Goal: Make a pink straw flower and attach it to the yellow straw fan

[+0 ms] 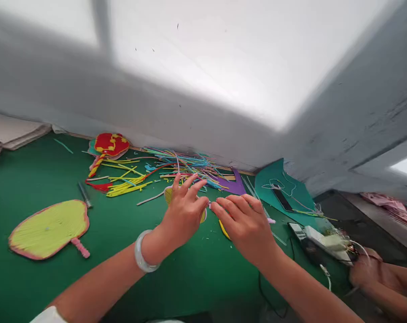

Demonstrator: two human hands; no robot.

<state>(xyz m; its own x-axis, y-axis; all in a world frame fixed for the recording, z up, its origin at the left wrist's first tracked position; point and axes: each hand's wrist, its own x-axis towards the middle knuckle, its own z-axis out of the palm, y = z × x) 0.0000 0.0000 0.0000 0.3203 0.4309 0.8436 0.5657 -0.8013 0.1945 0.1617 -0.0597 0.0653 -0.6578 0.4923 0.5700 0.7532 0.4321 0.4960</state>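
Left hand [186,208] and right hand [245,222] fingertips pinch a tiny pale-pink piece [209,205] — slack pressure could drop it short of the green tabletop's [190,278] far edge.

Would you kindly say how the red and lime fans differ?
The red fan bears yellow shapes; the lime fan has none. The red fan's handle is red and yellow; the lime fan's is pink. The red fan looks smaller in view than the lime fan. Each has a handle.
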